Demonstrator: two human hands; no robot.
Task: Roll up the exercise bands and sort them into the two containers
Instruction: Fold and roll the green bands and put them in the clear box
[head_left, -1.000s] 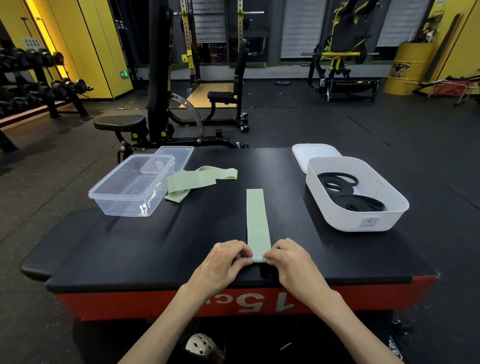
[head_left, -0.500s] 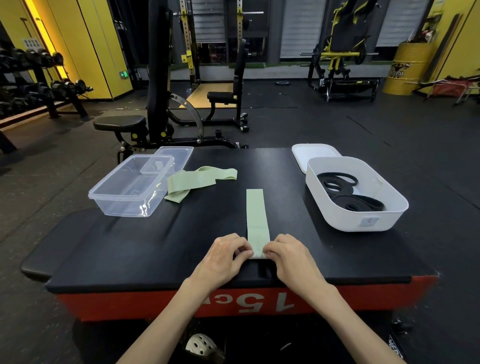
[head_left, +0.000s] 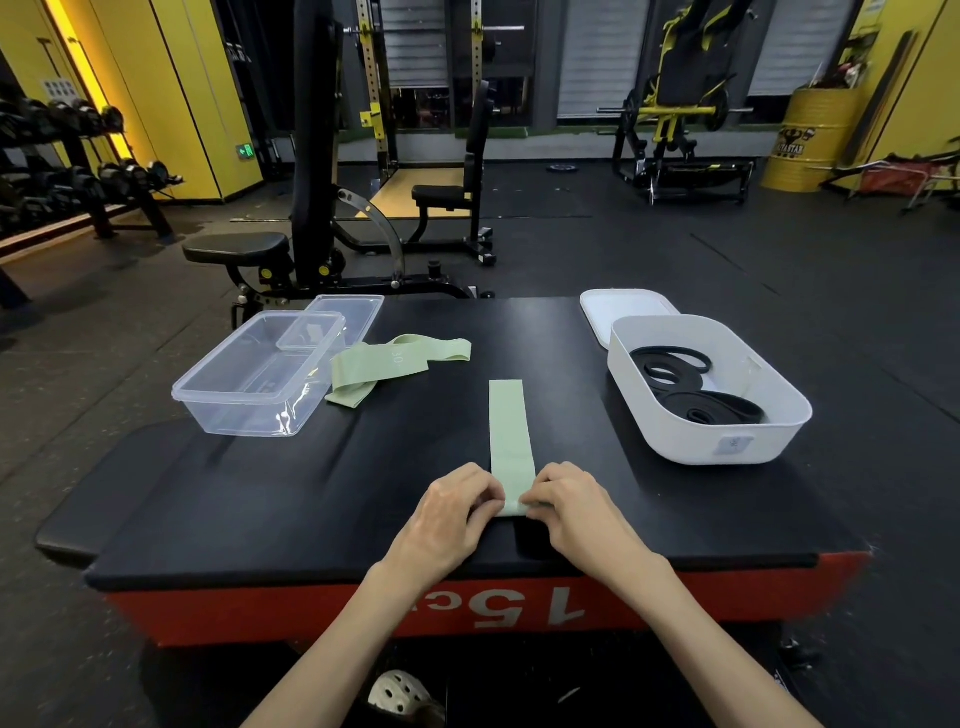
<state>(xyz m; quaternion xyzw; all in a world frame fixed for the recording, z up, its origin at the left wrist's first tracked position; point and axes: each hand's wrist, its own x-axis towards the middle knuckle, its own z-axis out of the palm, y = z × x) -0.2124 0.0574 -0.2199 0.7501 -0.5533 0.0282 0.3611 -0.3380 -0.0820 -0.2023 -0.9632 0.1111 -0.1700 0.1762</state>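
- A white tub (head_left: 691, 441) of black bands (head_left: 691, 389) and a clear tub (head_left: 244, 410) are being kept well apart, likely for sorting
- A green band (head_left: 509, 431) is being kept flat between them for rolling
- Its near end is being pinched by the left hand (head_left: 452, 514) and right hand (head_left: 576, 509)

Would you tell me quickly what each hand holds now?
Left hand: pinches the near end of the flat green band.
Right hand: pinches the same end.

black-topped red platform (head_left: 208, 519), weight bench (head_left: 236, 248) behind it, dumbbell rack (head_left: 78, 176) at left, yellow drum (head_left: 810, 140) at right
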